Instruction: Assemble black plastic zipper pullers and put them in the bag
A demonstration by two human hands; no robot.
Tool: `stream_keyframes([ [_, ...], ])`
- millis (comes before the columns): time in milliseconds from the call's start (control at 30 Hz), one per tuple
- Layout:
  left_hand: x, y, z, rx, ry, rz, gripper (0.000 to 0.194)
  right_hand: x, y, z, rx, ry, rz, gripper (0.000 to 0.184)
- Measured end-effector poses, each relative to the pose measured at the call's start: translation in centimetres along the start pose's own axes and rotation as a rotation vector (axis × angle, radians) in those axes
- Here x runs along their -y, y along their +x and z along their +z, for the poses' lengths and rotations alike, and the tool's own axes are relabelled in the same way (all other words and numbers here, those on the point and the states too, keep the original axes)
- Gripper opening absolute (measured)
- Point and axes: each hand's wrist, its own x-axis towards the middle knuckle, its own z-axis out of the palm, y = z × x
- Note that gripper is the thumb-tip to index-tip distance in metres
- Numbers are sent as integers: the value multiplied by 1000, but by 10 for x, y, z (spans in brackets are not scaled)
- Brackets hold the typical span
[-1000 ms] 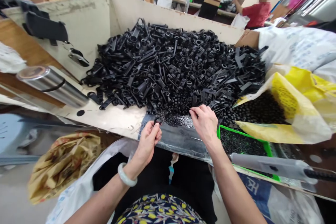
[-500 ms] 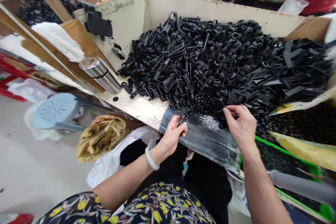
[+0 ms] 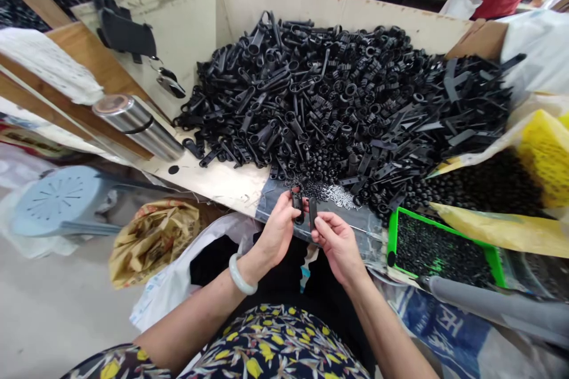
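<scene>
My left hand, with a pale bangle on its wrist, is closed on a black plastic clip part held upright over the front edge of the bin. Close on its right, the fingers of my right hand pinch a flat black plastic strip. A narrow gap seems to lie between the two pieces. Just beyond my hands are a small heap of silver pins and some tiny black parts on a dark mat. Behind them rises a large pile of black plastic parts.
The wooden bin walls in the pile. On the left stand a steel thermos and a blue stool. At right are a green tray of small black parts, a yellow-edged sack and a grey tube. Other people are at the back.
My right hand has come left from the pile with the black strip, up beside the clip part in my left hand. The view has turned somewhat to the right.
</scene>
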Motion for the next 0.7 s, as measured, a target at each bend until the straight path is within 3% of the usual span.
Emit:
stream_keyframes([
  [133, -1, -6, 1, -13, 66, -30, 31, 13, 0, 1, -7, -64, -113, 38],
  [333, 15, -14, 6, 32, 129, 29, 52, 8, 3, 7, -82, -200, -347, 31],
  [467, 18, -10, -7, 17, 332, 115, 43, 2, 1, -3, -84, -501, -410, 43],
  [567, 5, -7, -19, 186, 636, 180, 37, 18, 2, -16, 22, -746, -523, 51],
  [633, -5, -6, -23, 330, 782, 194, 36, 36, 5, -23, 164, -898, -607, 32],
  [700, -12, -5, -23, 396, 855, 189, 36, 52, 5, -30, 296, -1043, -630, 20],
])
